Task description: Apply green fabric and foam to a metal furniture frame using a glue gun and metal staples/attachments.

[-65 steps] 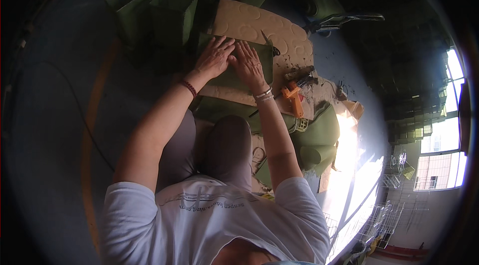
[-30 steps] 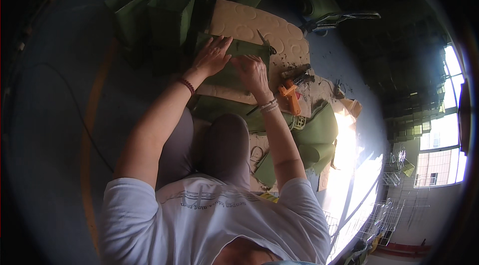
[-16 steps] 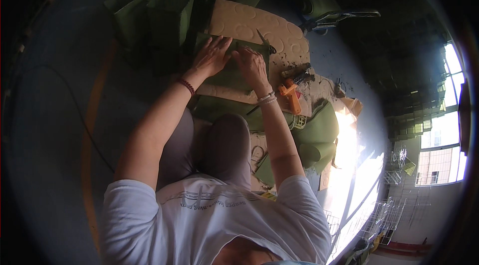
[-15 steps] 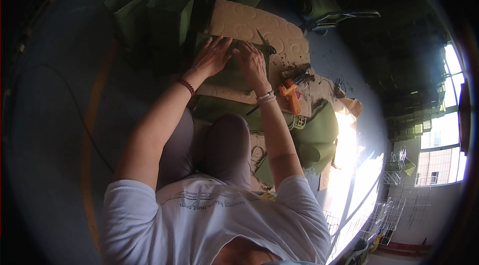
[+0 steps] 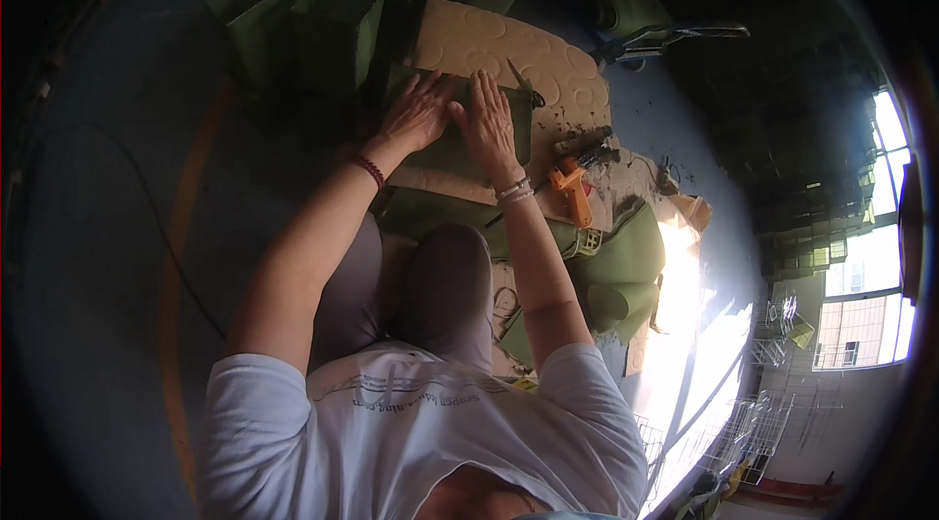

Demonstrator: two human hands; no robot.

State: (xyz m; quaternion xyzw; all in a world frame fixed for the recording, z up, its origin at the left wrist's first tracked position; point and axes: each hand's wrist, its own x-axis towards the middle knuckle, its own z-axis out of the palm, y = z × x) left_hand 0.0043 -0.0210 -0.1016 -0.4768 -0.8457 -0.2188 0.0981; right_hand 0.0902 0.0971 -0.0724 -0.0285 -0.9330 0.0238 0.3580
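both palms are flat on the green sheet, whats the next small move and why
Probably slide both palms outward along the green sheet to smooth it. The left hand and right hand lie side by side near its middle, pressing it onto the tan board, so its outer edges are not held down.

A dark green sheet [image 5: 460, 134], foam or felt by the look of it, is laid flat on a tan embossed board [image 5: 509, 60]. It's pressed down around its middle, its far edge pointing toward 12 o'clock, slightly rumpled.
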